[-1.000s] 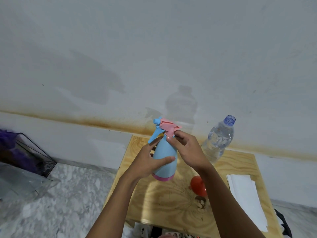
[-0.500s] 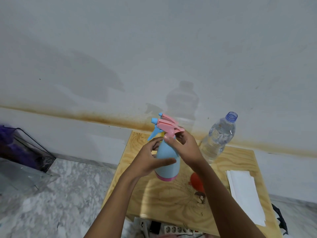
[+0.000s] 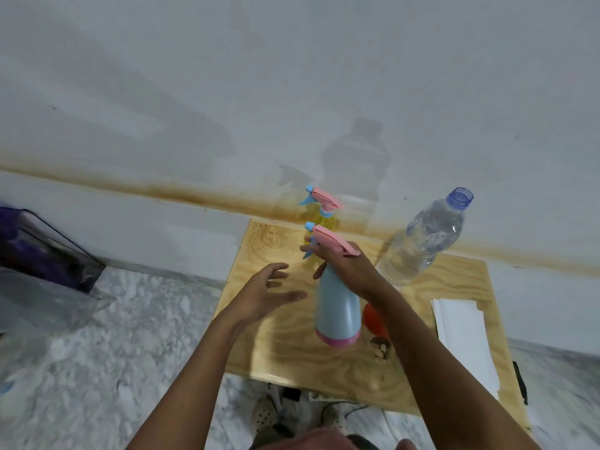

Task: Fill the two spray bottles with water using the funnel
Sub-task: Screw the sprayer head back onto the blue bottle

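The right hand (image 3: 344, 269) is gripping the blue spray bottle (image 3: 337, 306) by its neck, mid-way across the table (image 3: 276, 352); the left hand (image 3: 263, 293) is hovering spread beside it. Being smooth, light plastic, it is probably handling best held at that neck.

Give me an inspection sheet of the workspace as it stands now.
Surface: wooden table.
Job's things: blue spray bottle upright, sprayer on; yellow spray bottle behind it, sprayer on; water bottle uncapped; red funnel, partly hidden.
Clutter: white paper on the table's right side.
Hands: left hand open, apart from the bottle; right hand grips the blue bottle's neck.
Cables: power strip and cable under the table.
Surroundings: stained wall, marble floor.
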A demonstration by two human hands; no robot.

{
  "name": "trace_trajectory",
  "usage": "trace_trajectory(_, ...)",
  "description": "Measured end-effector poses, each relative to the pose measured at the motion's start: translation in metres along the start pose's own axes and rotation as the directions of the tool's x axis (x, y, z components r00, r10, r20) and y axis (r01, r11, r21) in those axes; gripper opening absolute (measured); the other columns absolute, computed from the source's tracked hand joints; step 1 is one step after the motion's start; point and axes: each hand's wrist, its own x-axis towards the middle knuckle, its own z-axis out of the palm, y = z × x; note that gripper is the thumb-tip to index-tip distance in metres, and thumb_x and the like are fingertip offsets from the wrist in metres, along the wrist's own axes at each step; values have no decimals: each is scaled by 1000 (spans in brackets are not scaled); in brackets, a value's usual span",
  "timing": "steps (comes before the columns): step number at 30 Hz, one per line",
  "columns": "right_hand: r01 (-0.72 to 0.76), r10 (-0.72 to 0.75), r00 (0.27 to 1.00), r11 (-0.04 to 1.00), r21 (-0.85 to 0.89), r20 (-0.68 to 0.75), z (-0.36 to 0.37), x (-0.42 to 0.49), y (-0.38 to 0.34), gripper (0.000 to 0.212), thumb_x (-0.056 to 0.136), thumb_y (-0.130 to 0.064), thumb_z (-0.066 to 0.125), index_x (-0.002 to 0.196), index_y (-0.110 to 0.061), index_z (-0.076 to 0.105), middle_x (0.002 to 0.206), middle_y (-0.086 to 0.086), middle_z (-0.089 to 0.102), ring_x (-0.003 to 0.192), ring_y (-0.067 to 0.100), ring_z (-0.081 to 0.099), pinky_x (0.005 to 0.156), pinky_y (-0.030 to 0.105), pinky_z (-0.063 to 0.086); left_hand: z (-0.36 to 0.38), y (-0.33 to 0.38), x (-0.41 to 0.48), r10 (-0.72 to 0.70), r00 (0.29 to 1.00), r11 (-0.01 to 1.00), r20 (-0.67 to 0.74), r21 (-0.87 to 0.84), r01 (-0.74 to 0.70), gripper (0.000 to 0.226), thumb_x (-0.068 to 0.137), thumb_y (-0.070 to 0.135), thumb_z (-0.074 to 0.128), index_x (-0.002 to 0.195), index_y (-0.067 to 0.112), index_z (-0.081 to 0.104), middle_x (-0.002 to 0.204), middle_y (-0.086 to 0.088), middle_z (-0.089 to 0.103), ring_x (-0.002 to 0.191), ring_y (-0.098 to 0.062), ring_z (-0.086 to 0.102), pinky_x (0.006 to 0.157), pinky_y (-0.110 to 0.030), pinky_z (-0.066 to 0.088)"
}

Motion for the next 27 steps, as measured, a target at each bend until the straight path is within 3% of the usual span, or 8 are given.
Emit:
trace_trajectory(2,-75,75,997,997,2,17,-1,7,13,17,95,-17,62,110,-14,70,107,9,74,91,33,71,62,36,59,-1,-16,11,-60,993,996,-107,56,66,78,71,36,87,138,23,50,131,0,53,118,-16,53,83,-26,47)
trace_trajectory(4,-145,148,988,986,-79,35,-2,15,28,15,94,-22,63,104,-16,72,99,7,75,84,38,71,68,44,60,1,-33,25,-102,976,986,-190,109,124,78,72,35,87,139,19,49,135,-5,52,121,-21,53,87,-30,47)
trace_trajectory(7,-235,245,968,959,-159,45,-5,23,44,22,94,-27,61,113,-24,71,96,7,74,59,25,68,69,35,57,6,-55,45,-135,952,943,-273,259,208,84,70,39,87,141,17,47,142,-12,50,128,-27,51,100,-36,45)
trace_trajectory(10,-298,322,943,932,-207,89,-6,33,57,34,95,-30,59,129,-31,63,91,8,71,57,20,65,66,33,58,13,-69,56,-164,940,837,-300,461,293,98,66,54,84,145,18,40,144,-16,43,133,-34,44,105,-44,43)
trace_trajectory(12,-348,380,918,909,-228,116,-6,41,63,36,96,-30,56,131,-35,61,91,6,69,60,20,65,66,30,58,19,-76,58,-192,938,770,-287,549,325,105,63,62,82,146,19,35,148,-15,33,136,-37,34,106,-49,40)
trace_trajectory(15,-383,434,885,885,-265,167,-3,56,67,36,96,-32,55,131,-35,60,102,13,71,84,30,70,73,39,62,28,-87,59,-220,935,677,-278,647,351,114,63,67,79,152,22,25,159,-13,11,143,-39,16,110,-52,32)
trace_trajectory(18,-364,439,878,871,-330,190,-1,70,71,37,96,-34,54,133,-34,58,100,15,71,94,30,69,81,47,60,31,-90,60,-210,935,652,-285,672,351,114,65,65,79,154,22,23,160,-13,7,144,-39,13,111,-51,29)
trace_trajectory(27,-406,448,884,876,-262,129,-3,82,81,29,91,-32,56,118,-34,66,94,11,70,80,20,68,77,42,62,32,-91,60,-187,929,661,-318,659,359,109,62,63,82,149,24,29,154,-9,14,139,-34,18,108,-46,32)
